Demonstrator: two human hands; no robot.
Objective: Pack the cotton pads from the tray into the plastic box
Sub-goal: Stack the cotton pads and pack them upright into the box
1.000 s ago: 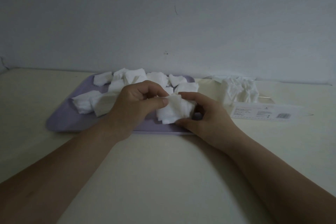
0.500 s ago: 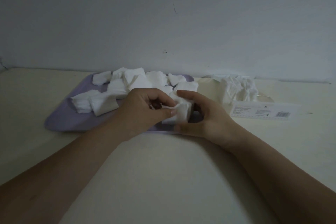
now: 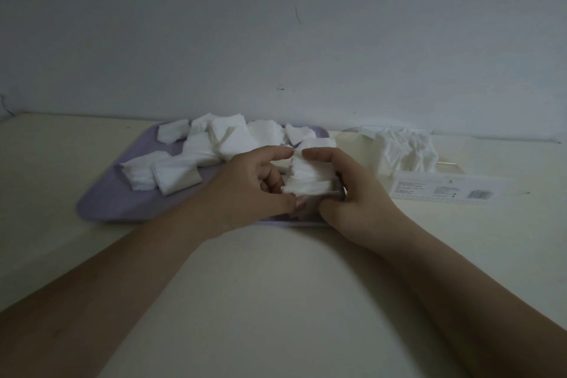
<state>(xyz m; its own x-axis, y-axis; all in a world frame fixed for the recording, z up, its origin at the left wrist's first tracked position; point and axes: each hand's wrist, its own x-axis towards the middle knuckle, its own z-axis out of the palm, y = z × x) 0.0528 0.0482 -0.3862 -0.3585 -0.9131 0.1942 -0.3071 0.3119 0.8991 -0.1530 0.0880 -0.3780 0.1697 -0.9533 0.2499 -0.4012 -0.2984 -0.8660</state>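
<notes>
A lilac tray (image 3: 104, 202) lies on the table with several white cotton pads (image 3: 196, 156) scattered over its far half. Over the tray's front right corner both hands hold one stack of cotton pads (image 3: 310, 178) between them. My left hand (image 3: 254, 190) grips the stack from the left, thumb below and fingers above. My right hand (image 3: 352, 193) curls round it from the right. The clear plastic box (image 3: 402, 153) stands to the right of the tray, with white pads inside and its labelled lid (image 3: 445, 190) lying flat in front.
The cream table (image 3: 276, 285) runs up to a plain wall (image 3: 276, 40) close behind the tray and box. My forearms cross the table's near part. The table's left corner lies at the far left.
Both hands have closed tighter round the stack, squaring it into a taller pile. The pads on the tray and the box have not moved.
</notes>
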